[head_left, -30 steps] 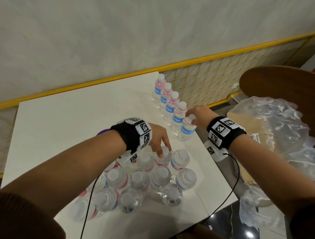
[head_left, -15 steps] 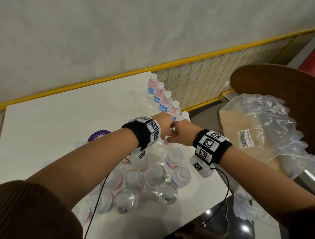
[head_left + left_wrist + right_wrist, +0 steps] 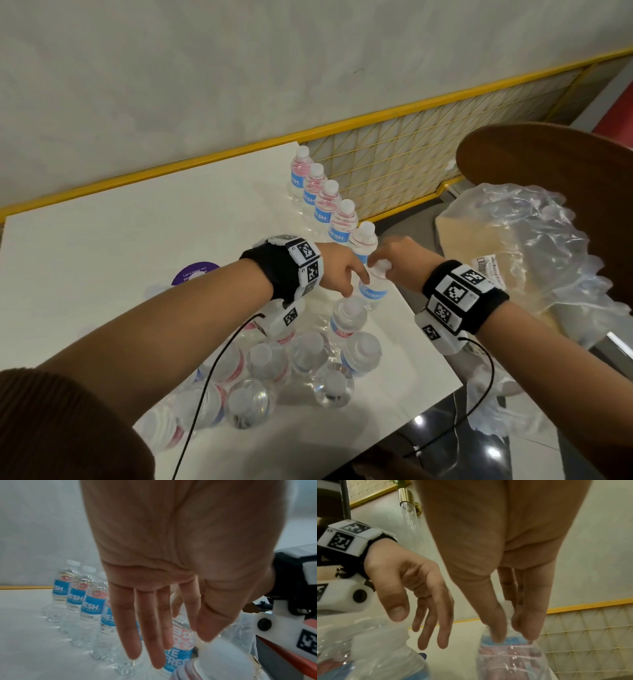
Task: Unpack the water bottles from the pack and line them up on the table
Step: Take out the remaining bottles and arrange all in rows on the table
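Observation:
Five water bottles with blue labels stand in a row [image 3: 327, 202] along the far right edge of the white table [image 3: 102, 257]. The same row [image 3: 82, 599] shows in the left wrist view. My right hand [image 3: 394, 260] pinches one more water bottle [image 3: 373, 291] by its neck at the near end of the row; the pinch [image 3: 506, 628] is plain in the right wrist view. Just left of that bottle, my left hand [image 3: 349, 287] hangs with straight fingers [image 3: 147, 628] and holds nothing. Several bottles [image 3: 308, 356] remain clustered in torn wrap near me.
Crumpled clear plastic wrap [image 3: 534, 246] and a cardboard sheet [image 3: 479, 240] lie on a brown chair [image 3: 548, 164] to the right. A purple round sticker [image 3: 195, 272] is on the table. The table's right edge runs beside the row. Wrist cables hang down.
My left hand lifted a bottle out of the cluster and passed it to my right hand, which came back from the row. The left hand has let go.

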Demonstrator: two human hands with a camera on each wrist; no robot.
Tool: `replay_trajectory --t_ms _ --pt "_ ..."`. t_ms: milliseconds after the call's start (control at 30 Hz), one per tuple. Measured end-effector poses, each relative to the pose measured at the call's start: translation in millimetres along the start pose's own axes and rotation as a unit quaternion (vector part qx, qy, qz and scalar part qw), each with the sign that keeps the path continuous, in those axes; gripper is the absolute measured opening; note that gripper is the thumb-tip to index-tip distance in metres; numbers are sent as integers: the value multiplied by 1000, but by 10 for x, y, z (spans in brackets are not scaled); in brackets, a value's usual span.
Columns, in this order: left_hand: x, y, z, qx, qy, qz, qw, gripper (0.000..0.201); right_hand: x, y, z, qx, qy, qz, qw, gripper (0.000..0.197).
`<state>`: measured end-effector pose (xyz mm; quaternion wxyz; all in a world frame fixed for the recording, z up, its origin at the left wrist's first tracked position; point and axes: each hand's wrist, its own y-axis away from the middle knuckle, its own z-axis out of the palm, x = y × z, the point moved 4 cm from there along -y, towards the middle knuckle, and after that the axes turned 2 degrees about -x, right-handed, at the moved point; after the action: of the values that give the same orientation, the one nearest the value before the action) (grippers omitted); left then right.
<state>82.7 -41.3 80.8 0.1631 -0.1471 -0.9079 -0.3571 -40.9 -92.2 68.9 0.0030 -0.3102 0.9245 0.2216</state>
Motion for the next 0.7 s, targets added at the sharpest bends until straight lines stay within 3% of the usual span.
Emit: replay_trajectory --t_ms 233,400,700 --pt "-3 8 108 -71 -29 3 997 51 92 -19 26 22 -8 39 999 40" --pt "-128 28 184 -64 31 8 997 47 154 -47 -8 18 -27 85 996 33" --pt "-114 12 199 -47 36 6 998 48 166 -99 -31 31 -42 103 993 34"
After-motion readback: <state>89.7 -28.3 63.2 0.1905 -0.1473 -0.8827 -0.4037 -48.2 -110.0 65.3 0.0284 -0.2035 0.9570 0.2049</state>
